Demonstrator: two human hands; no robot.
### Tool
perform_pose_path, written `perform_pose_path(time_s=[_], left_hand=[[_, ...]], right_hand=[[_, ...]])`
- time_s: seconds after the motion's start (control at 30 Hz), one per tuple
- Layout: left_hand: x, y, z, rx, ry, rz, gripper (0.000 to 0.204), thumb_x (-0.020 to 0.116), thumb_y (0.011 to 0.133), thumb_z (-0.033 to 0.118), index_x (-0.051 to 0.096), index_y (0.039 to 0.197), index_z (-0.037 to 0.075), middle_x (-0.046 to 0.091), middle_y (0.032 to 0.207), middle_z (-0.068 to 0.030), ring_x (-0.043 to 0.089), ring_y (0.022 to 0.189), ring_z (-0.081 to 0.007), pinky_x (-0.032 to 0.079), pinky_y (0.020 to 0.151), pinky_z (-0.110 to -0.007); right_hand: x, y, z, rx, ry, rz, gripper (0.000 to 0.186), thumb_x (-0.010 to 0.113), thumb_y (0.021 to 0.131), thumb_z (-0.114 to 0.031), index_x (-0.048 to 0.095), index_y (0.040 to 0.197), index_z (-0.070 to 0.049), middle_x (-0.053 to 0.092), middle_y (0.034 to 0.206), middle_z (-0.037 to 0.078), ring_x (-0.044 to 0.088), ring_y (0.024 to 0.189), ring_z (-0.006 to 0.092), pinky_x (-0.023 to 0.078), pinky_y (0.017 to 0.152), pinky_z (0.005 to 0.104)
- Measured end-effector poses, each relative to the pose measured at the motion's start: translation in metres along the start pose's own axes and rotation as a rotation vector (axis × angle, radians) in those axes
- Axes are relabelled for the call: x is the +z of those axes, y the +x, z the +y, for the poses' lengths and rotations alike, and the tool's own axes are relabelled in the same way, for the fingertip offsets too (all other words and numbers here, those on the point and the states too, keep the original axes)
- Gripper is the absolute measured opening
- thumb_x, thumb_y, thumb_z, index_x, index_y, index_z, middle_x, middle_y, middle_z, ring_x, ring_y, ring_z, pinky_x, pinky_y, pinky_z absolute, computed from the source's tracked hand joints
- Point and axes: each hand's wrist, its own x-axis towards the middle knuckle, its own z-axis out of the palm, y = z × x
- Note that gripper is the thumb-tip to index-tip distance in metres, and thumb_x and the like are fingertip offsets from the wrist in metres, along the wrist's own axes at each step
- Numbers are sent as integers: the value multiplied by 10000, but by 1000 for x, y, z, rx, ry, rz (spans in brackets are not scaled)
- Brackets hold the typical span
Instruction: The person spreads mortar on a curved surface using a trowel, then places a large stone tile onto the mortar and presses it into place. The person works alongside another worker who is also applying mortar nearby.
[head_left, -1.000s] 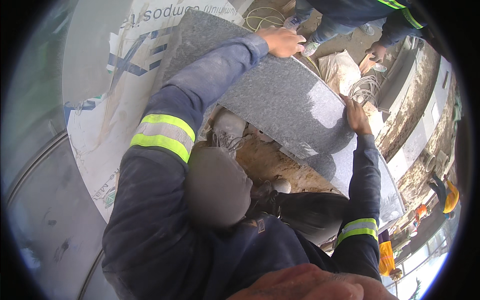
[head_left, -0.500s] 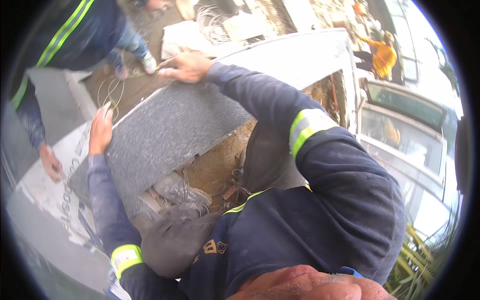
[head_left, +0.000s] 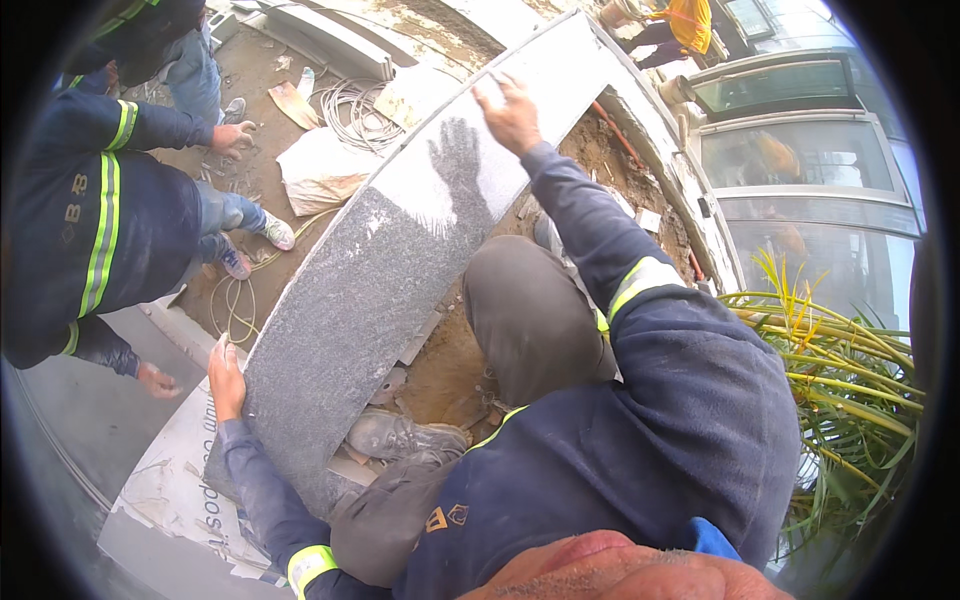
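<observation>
A long grey stone slab [head_left: 340, 290] stretches from the lower left to the upper right in front of me, its far part bright with sunlight. My left hand [head_left: 227, 382] lies against the slab's left edge, its fingers stretched out along it. Over the sunlit part, my right hand [head_left: 512, 116] is open with spread fingers and holds nothing. Its shadow falls on the slab to the left, apart from the hand. My bent knee [head_left: 530, 310] and dusty shoe [head_left: 395, 437] are beside the slab's near edge.
Co-workers in dark jackets with bright stripes [head_left: 100, 235] stand at the left. A coiled cable [head_left: 358, 115] and a pale sack [head_left: 322, 168] lie beyond the slab. Glass panels [head_left: 800, 155] and a leafy plant [head_left: 840, 400] are at the right. A printed sheet [head_left: 170, 480] lies lower left.
My right hand has moved from the slab's far edge to above its sunlit part, farther right. My left hand stays at the left edge. The view has shifted, showing more slab and plant.
</observation>
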Motion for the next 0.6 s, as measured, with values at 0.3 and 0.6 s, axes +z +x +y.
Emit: perform_pose_path(time_s=[0.3, 0.6], left_hand=[[3, -6, 2, 7, -46, 50, 495, 476, 1063, 349, 593, 1388, -5, 617, 1382, -245, 553, 1318, -388, 422, 1110, -441], [-4, -12, 23, -268, -136, -118, 462, 418, 1060, 359, 645, 1360, 91, 630, 1407, -182, 570, 1322, -408, 430, 1113, -539]], right_hand=[[-82, 79, 128, 602, 1003, 1005, 633, 470, 1034, -495, 471, 1513, -81, 497, 1525, 179, 500, 1367, 373, 507, 1039, 549], [14, 90, -77, -596, -356, -620, 630, 554, 1048, -495, 469, 1563, -142, 463, 1596, 165, 398, 1504, 323, 343, 1224, 494]])
